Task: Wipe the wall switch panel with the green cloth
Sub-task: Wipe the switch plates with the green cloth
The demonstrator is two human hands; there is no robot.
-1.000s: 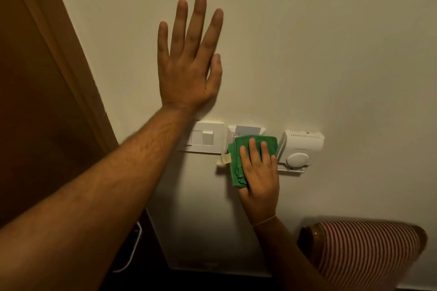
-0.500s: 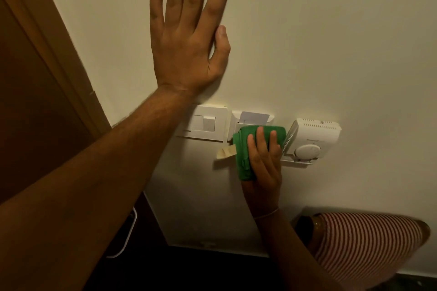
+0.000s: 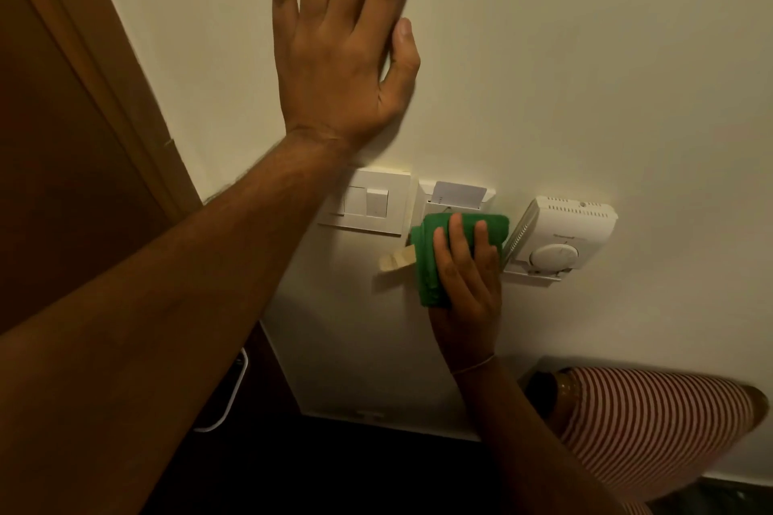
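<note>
My right hand [image 3: 466, 280] presses a folded green cloth [image 3: 431, 259] flat against the lower part of the white key-card holder [image 3: 435, 203], which has a card standing in its slot. Left of it is the white wall switch panel [image 3: 372, 201], uncovered, its left edge hidden by my forearm. My left hand [image 3: 343, 50] lies flat on the wall above the switch, fingers spread, holding nothing. A strip of pale tape [image 3: 395, 261] sticks out from under the cloth's left edge.
A white thermostat [image 3: 562, 236] with a round dial is mounted just right of the cloth. A brown wooden door frame [image 3: 104, 67] runs down the left. A striped cushioned chair back [image 3: 656, 426] stands below right, close to my right forearm.
The view has drawn closer to the wall. My right hand and the cloth have stayed on the card holder, shifting slightly. My left hand remains planted on the wall.
</note>
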